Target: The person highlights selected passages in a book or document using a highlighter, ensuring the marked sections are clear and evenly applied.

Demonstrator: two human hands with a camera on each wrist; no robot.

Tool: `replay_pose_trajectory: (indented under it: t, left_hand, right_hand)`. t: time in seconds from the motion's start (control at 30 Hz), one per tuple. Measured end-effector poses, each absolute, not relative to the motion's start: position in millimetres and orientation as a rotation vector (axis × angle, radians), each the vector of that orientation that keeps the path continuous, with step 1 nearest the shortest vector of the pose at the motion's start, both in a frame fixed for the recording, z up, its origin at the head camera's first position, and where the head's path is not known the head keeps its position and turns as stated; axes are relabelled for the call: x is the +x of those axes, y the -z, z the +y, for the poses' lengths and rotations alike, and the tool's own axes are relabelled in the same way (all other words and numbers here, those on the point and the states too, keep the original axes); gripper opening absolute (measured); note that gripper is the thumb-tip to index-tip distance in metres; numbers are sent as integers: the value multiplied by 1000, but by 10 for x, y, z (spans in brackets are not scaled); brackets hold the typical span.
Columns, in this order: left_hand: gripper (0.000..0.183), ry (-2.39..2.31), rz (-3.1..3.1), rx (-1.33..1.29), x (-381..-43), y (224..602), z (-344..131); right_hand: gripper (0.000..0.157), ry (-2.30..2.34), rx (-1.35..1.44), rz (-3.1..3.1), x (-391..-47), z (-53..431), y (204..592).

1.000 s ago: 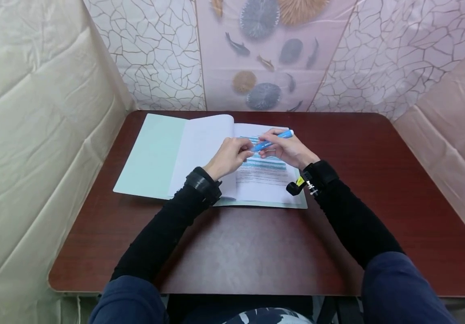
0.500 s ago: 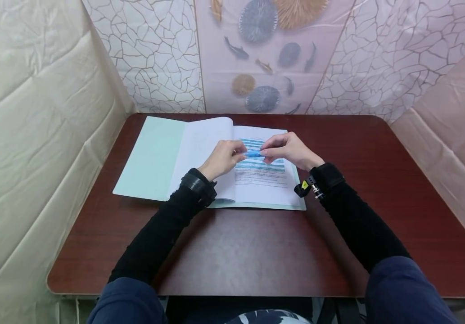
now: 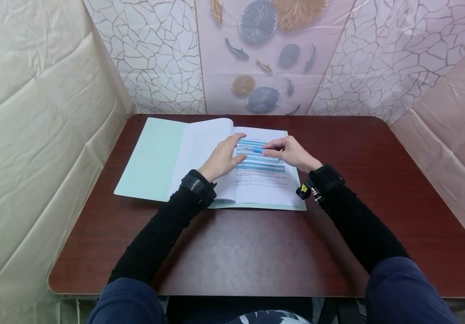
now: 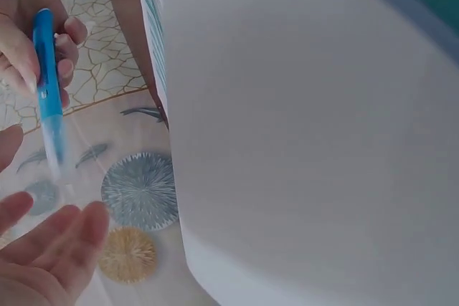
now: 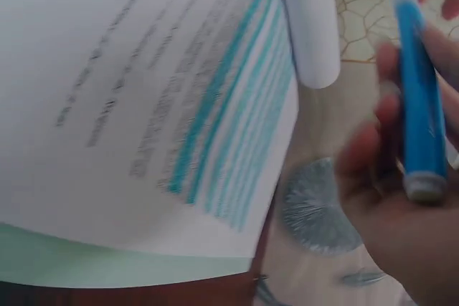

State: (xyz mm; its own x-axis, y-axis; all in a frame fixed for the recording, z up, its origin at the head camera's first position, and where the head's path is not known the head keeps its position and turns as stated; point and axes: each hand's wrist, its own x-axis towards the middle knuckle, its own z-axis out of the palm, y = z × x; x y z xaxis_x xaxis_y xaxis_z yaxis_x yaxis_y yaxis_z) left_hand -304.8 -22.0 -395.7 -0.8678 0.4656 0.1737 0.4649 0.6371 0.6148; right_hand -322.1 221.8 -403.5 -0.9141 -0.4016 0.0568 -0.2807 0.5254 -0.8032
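A blue highlighter [image 4: 46,69] with a translucent end lies between the thumb and fingers of my right hand [image 3: 293,154], above the right-hand page. Its translucent end points toward my left hand [image 3: 223,157], whose fingers are spread and touch nothing. In the left wrist view a small gap separates those fingertips [image 4: 93,220] from the highlighter. Beneath both hands lies an open booklet [image 3: 264,195]. Its right page carries printed text with several lines marked in blue [image 5: 215,105].
The booklet's pale green cover [image 3: 151,157] is folded out to the left, with curled white pages [image 3: 205,135] beside it. Everything rests on a dark red-brown table [image 3: 256,247]. A patterned cloth [image 3: 260,58] hangs behind the table's far edge.
Both hands had hold of the highlighter, which swung from tilted to nearly level. My left fingers have since let go and spread apart, while the right hand keeps its hold.
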Motion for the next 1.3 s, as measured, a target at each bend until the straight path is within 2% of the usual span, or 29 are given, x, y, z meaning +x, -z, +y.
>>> replay_pose_trajectory:
  t: [0.13,0.4,0.6,1.3]
  left_hand:
    - [64,-1017,2824,757,-3040,3970,-211]
    - [59,-798,2831,731,-3019,4010,-199]
    - [58,-707,2862,686,-2996,4031,-218]
    - [59,-665,2865,569,-2966,4074,-282]
  right_hand:
    - [32,1502,-463,2720,-3255,2289,4139]
    - [36,1690,-119,2837,-3374,2459,4284]
    - [39,1632,85,2854,-3451,2595,4360]
    - [34,1247,412,3076,-3526,3082,4513]
